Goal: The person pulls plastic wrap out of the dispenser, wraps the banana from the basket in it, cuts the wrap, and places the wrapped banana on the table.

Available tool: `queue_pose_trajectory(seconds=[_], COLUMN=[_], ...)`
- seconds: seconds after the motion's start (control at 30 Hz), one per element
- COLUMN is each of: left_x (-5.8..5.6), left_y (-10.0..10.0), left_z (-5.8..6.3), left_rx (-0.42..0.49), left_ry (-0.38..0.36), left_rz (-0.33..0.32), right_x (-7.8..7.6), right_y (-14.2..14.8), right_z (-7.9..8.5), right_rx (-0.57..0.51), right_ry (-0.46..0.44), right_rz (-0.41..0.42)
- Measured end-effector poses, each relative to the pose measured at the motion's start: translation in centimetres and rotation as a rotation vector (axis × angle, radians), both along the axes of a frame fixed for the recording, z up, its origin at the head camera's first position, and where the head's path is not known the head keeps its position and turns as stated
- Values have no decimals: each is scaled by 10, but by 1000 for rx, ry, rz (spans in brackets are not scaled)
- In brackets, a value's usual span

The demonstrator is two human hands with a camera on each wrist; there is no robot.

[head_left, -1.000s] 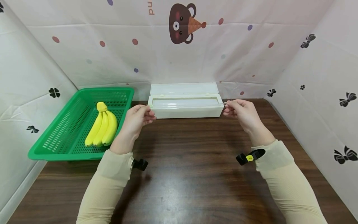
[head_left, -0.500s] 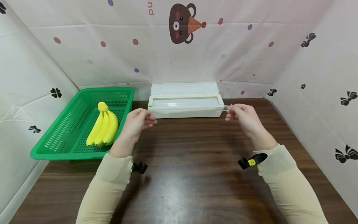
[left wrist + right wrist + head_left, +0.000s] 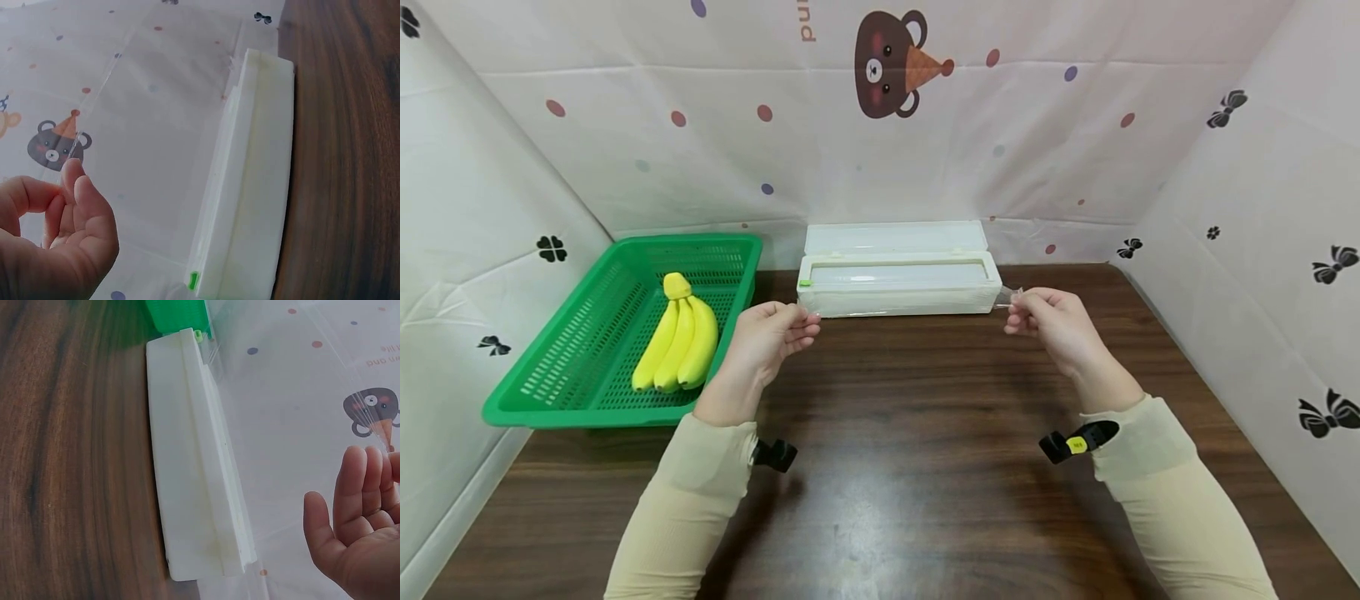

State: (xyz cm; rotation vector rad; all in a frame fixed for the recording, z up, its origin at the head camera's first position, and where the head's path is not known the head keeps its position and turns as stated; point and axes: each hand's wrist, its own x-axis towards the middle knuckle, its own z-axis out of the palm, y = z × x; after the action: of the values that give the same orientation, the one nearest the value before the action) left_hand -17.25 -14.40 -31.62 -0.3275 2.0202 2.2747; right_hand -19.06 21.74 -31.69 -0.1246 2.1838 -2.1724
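Note:
A white cling film dispenser (image 3: 917, 273) stands at the back of the table, its lid (image 3: 895, 238) tipped back against the wall. Clear cling film (image 3: 1008, 297) comes out of it and spans the space between my hands in front of the box. My left hand (image 3: 769, 335) pinches one corner of the film between thumb and forefinger, just off the box's left end. My right hand (image 3: 1054, 327) pinches the other corner past the right end. In the left wrist view the sheet (image 3: 156, 156) looks taut and see-through. A small green slider (image 3: 193, 279) sits on the dispenser.
A green basket (image 3: 625, 419) stands on the left, holding a bunch of yellow bananas (image 3: 676, 342). My left forearm passes close by its right rim. White patterned sheeting (image 3: 880, 175) walls the dark wooden table (image 3: 895, 433) at the back and both sides.
Both hands have come slightly lower and nearer to me, drawing more film from the box. The film's held edge has dropped from the dispenser's top to its front bottom edge in the head view.

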Motion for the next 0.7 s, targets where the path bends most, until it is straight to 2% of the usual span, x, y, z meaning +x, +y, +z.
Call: queue_pose_trajectory(seconds=[0.23,0.33,0.53,0.7], left_x=[1,2,2,2], left_y=[-3,-4,-5,-7], left_z=[-3,-3,-6,-11], left_rx=[61,85,110,138], left_ry=[-9,-18,-71,-92], left_rz=[-23,-33,-40,-64], right_x=[3,2,1,2], right_y=[-2,-4,-7,-4], right_z=[-2,-3,-7,-11], right_rx=[-22,-73,-254,-254], right_ry=[-51,-87,-185,-243], right_rz=[1,8,1,22])
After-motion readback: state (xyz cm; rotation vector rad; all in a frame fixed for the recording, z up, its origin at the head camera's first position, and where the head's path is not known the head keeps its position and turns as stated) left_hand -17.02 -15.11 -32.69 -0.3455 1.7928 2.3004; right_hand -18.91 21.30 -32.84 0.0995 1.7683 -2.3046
